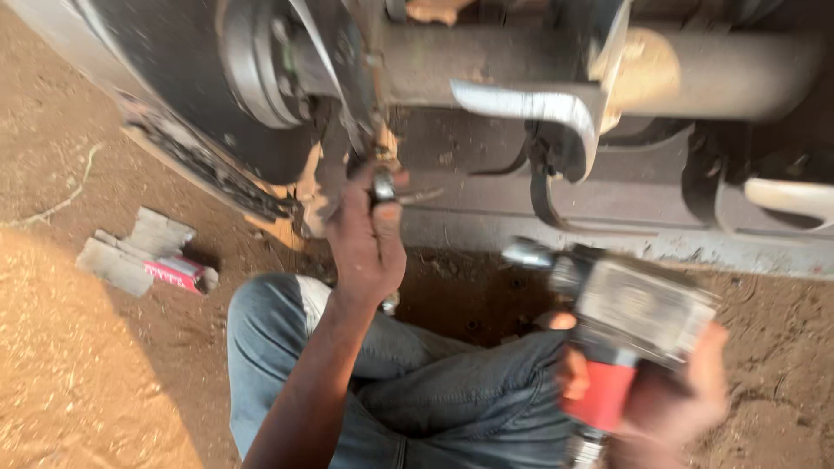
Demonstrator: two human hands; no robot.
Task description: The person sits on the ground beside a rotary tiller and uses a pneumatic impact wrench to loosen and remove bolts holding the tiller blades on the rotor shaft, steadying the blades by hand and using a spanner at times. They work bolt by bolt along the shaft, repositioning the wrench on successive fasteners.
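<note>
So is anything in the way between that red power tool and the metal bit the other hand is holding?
Nothing visible. The right hand holds the red power tool low, and open dirt ground lies between its tip and the metal part in the left hand.

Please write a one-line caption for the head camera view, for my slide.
Seated on dirt, a person's left hand grips a metal part under a tiller rotor while the right hand holds a red-handled impact wrench.

Wrench and impact gun, both in hand

Metal wrench (383,187) stood upright against the machine's underside; grey-and-red impact wrench (624,326) was held low, blurred, nose pointing left.
</note>
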